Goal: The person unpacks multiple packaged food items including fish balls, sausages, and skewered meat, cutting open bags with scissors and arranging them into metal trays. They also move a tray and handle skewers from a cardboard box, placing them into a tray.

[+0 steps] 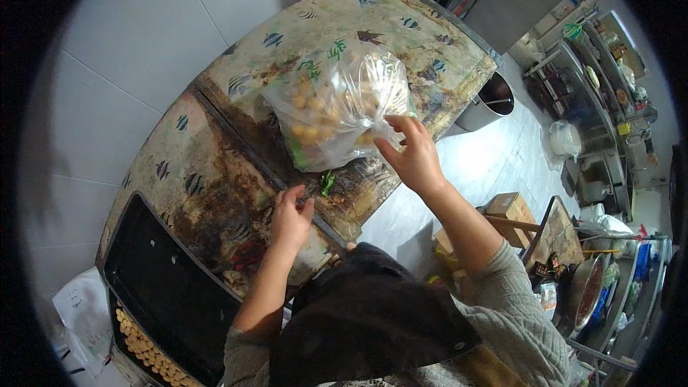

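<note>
A clear plastic bag (328,113) with green printing, full of small round yellowish pieces, lies on the worn fish-patterned table (322,27). Its gathered neck is bunched at the bag's near right part. My right hand (416,156) is at that neck, thumb and fingers apart; whether the fingertips touch the plastic is hard to tell. Over the table, nearer to me and to the left, my left hand (292,217) is half curled and holds nothing. A small green strip (327,183) lies between the hands, close to the bag. Red-handled scissors (249,256) appear to lie left of my left wrist.
A black tray (166,279) stands at the lower left, above round yellowish pieces (150,349) in a container. A white bag (83,312) hangs beside it. Right of the table are a metal bin (486,105), a cardboard box (510,209) and loaded metal shelves (596,113).
</note>
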A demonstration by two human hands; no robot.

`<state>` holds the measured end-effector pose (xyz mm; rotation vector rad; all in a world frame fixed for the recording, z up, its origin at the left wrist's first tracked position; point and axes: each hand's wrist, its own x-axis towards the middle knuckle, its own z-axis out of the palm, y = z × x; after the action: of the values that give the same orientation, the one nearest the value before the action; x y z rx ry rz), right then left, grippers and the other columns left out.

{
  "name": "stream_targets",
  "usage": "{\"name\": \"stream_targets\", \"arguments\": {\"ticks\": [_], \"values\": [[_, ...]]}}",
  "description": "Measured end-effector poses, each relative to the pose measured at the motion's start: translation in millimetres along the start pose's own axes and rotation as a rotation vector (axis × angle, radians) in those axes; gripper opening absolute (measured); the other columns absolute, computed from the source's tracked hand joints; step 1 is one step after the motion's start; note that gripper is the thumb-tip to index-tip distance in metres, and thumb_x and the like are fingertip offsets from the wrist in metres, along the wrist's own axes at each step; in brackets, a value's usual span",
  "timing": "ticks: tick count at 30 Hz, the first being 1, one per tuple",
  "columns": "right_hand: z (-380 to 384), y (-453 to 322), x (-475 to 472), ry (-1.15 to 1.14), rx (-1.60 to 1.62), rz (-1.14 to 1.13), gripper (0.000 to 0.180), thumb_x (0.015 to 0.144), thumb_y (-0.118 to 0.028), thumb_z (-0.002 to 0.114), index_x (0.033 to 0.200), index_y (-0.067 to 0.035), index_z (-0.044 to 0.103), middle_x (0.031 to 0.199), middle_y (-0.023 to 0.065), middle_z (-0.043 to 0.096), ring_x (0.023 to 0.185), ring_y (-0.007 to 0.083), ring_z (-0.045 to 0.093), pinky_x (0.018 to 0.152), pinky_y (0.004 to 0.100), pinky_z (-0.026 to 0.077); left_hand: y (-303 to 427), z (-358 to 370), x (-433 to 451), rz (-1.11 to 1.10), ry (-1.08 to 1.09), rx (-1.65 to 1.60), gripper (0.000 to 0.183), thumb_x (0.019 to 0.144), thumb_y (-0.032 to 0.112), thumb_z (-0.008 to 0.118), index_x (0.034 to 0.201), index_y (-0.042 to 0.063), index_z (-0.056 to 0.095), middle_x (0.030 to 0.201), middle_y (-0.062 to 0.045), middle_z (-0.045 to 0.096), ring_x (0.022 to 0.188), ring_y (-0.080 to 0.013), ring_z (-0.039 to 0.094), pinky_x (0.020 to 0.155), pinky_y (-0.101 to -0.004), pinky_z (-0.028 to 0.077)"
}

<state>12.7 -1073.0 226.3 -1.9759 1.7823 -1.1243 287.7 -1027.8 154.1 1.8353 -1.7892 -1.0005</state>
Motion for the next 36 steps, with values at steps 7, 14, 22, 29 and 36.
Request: {"name": "stream_targets", "arguments": {"ticks": [7,14,22,29,36], "values": [[-5.8,12.7,24.9,-0.206,0.117,-0.030,0.020,0.088,-0.018,0.070,0.093,0.001,0.067,0.085,0.0157,0.065,0.073,0.0283,0.066,0.067,0.0364,0.052,104.1,-15.5,12.3,0.492,0.161,-0.152,0.033,0.092,0.015,0.065,0.122,0.004,0.057,0.111,-0.013,0.059,0.096,-0.0284,0.064,0.084,-0.0396,0.053],[-73.2,22.5,13.7,-0.309,0.327,0.018,0.012,0.088,-0.011,0.068,0.091,0.001,0.067,0.082,0.0147,0.064,0.070,0.0260,0.064,0.064,0.0356,0.051,158.8,9.0,48.2,0.645,0.256,0.210,0.048,0.085,0.021,0.075,0.126,0.008,0.054,0.114,-0.011,0.055,0.105,-0.0316,0.059,0.091,-0.0443,0.049],[-91.2,62.4,6.2,-0.275,0.683,0.216,0.010,0.092,-0.007,0.067,0.094,0.002,0.065,0.079,0.0043,0.062,0.070,0.0114,0.057,0.063,0.0273,0.047,181.6,48.1,56.8,0.638,0.442,0.365,0.043,0.068,0.021,0.081,0.106,0.014,0.062,0.099,-0.003,0.057,0.095,-0.0275,0.057,0.081,-0.0410,0.045],[-157.8,84.0,16.1,-0.201,1.026,0.486,0.015,0.095,-0.014,0.065,0.099,0.001,0.064,0.080,0.0052,0.063,0.070,0.0130,0.057,0.065,0.0264,0.047,180.2,51.4,65.5,0.574,0.492,0.382,0.034,0.069,0.023,0.080,0.098,0.016,0.063,0.092,-0.003,0.058,0.090,-0.0268,0.059,0.077,-0.0413,0.046],[-142.5,86.1,68.7,-0.504,0.783,0.220,0.026,0.097,-0.011,0.061,0.121,-0.002,0.061,0.109,0.0068,0.068,0.093,0.0152,0.063,0.078,0.0295,0.051,166.5,24.2,63.9,0.428,0.674,0.190,0.029,0.080,0.014,0.070,0.107,0.008,0.062,0.097,-0.011,0.063,0.091,-0.0335,0.062,0.078,-0.0445,0.050]]}}
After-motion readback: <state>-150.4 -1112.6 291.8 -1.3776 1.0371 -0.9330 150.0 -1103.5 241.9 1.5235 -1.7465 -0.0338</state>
